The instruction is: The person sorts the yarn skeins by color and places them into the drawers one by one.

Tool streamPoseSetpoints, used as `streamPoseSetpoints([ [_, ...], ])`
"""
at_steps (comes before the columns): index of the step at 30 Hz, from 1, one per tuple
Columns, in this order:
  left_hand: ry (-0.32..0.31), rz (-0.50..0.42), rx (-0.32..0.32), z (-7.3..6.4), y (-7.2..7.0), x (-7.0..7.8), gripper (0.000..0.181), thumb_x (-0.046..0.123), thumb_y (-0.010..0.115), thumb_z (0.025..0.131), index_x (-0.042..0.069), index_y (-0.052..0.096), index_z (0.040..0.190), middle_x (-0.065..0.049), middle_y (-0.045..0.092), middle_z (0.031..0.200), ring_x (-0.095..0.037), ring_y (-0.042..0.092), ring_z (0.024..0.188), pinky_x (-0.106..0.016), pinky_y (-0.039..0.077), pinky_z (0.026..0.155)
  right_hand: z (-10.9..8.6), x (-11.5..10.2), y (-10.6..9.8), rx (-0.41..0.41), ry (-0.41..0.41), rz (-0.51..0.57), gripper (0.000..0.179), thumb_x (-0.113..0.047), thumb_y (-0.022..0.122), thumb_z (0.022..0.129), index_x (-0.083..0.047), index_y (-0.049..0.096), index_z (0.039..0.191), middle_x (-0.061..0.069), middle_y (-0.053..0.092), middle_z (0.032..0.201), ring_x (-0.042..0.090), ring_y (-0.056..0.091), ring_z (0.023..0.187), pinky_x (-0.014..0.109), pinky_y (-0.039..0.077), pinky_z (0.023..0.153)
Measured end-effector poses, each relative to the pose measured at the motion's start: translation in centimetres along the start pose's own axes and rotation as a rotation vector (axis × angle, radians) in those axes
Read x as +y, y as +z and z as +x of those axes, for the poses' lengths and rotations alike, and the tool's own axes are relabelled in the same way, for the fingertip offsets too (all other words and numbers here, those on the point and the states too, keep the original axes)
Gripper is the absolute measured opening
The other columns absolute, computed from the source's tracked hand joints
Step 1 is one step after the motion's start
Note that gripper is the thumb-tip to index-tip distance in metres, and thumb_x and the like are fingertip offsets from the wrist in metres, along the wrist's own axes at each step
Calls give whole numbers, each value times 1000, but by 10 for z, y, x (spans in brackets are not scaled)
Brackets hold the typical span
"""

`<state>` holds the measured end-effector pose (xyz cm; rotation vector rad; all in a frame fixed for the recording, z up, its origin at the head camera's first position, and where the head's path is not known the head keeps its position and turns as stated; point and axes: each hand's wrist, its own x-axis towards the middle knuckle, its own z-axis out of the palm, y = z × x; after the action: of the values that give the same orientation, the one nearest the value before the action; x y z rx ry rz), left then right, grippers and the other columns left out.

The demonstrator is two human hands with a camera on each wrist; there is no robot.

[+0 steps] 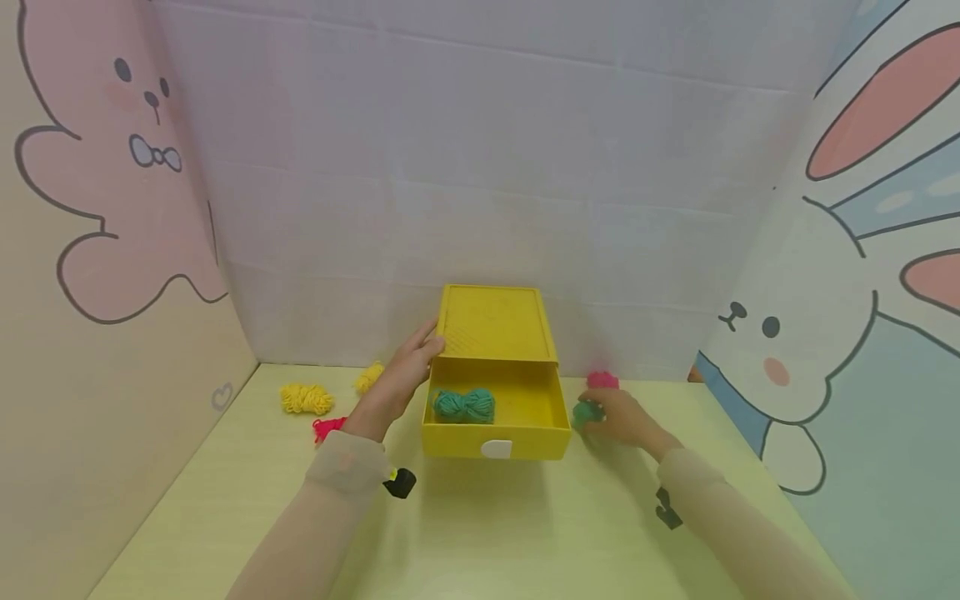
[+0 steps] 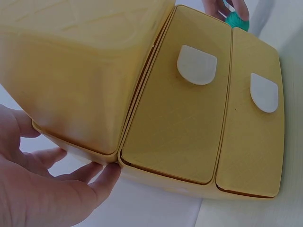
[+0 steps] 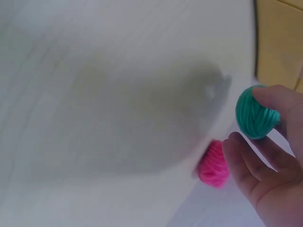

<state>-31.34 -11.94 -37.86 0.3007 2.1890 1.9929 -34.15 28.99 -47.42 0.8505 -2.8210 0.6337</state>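
A yellow drawer cabinet [image 1: 495, 323] stands by the back wall with its top drawer [image 1: 495, 442] pulled out. Inside that drawer lies a teal skein of yarn [image 1: 465, 406] at the left. My left hand [image 1: 401, 375] rests against the cabinet's left side, its fingers spread along the edge in the left wrist view. To the right of the cabinet, my right hand [image 1: 624, 419] pinches another teal skein of yarn [image 3: 255, 112] between thumb and fingers. Just behind that hand sits a pink skein of yarn [image 3: 214, 164] on the table.
Left of the cabinet lie two yellow yarn skeins [image 1: 306, 398] and a red-pink skein [image 1: 327, 428], partly behind the left arm. Two lower drawers [image 2: 175, 109] with white tabs are closed. Printed walls enclose the table [image 1: 487, 533] at the back and sides.
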Motion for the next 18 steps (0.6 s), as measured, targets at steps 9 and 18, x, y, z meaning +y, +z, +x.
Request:
streamPoseSetpoints([
  [9, -9, -1, 2, 1, -1, 0, 62, 38, 42, 115, 29, 17, 172, -2, 13, 178, -35, 20, 162, -60, 20, 130, -7, -27, -52, -2, -114, 0, 43, 0, 85, 85, 6, 69, 124, 18, 73, 116, 30, 70, 94, 44, 64, 79],
  [18, 9, 6, -14, 0, 0, 0, 62, 36, 41, 116, 29, 15, 172, -2, 11, 178, -32, 15, 163, -62, 18, 130, -6, -68, -96, -9, -101, 19, 39, -7, 84, 90, -1, 70, 126, 9, 74, 115, 27, 71, 97, 41, 64, 75],
])
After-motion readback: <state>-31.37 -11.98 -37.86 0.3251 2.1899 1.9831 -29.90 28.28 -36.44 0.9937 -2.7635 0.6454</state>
